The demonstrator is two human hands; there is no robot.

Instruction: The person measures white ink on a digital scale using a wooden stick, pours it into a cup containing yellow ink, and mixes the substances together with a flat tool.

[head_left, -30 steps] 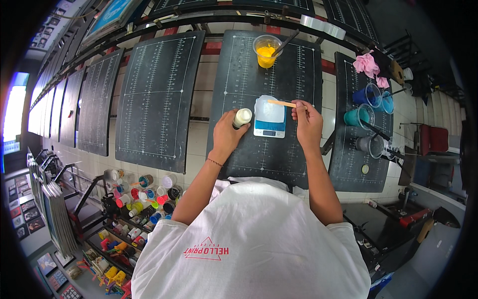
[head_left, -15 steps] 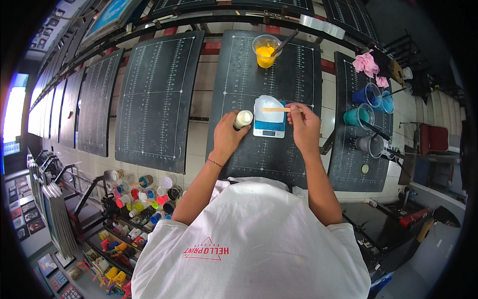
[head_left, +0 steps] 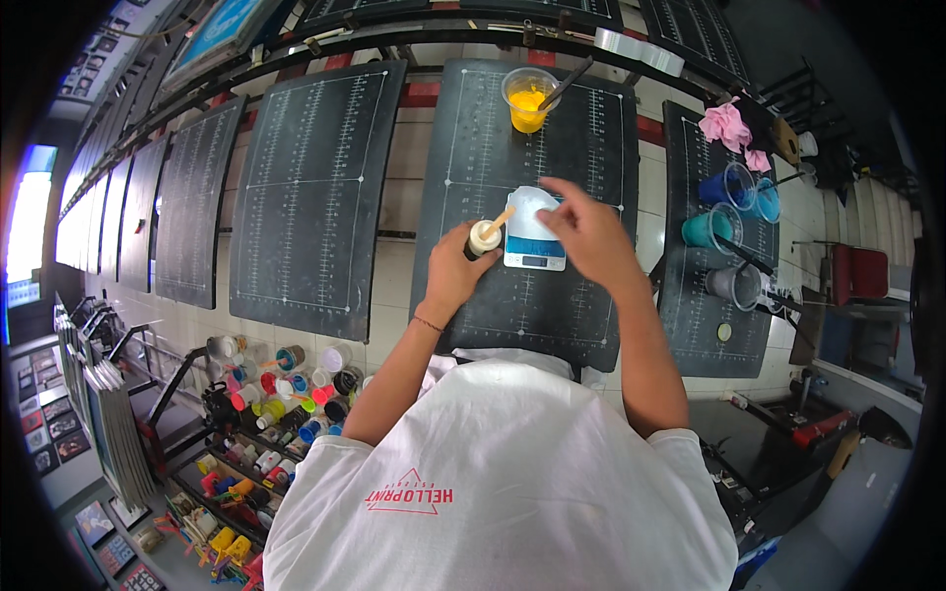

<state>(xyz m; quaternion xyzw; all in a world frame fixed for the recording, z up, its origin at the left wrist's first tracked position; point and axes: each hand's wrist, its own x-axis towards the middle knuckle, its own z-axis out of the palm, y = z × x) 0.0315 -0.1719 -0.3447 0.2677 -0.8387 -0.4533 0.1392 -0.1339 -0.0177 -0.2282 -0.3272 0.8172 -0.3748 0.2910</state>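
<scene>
My left hand (head_left: 456,266) is wrapped around a small cream-coloured jar (head_left: 484,237), held upright just left of a small digital scale (head_left: 534,258). A flat wooden stick (head_left: 504,218) stands in the jar's mouth, leaning to the right. My right hand (head_left: 583,231) hovers over the right side of the scale, its index finger stretched out and apart from the thumb, with nothing visible in it. On the scale rests a whitish, translucent rounded container (head_left: 529,209), partly hidden by the right hand. All this is over a black board (head_left: 473,315) marked with white rulers.
Farther up the board stands a clear cup of yellow ink (head_left: 528,110) with a dark spatula. On the right board are cups of blue (head_left: 724,187), teal (head_left: 708,229) and grey (head_left: 733,286), and a crumpled pink cloth (head_left: 724,126). Many coloured pots (head_left: 286,389) crowd the lower left.
The wooden stick has gone from my right hand into the jar. My right hand has let go of it and moved left over the scale, while my left hand stays around the jar.
</scene>
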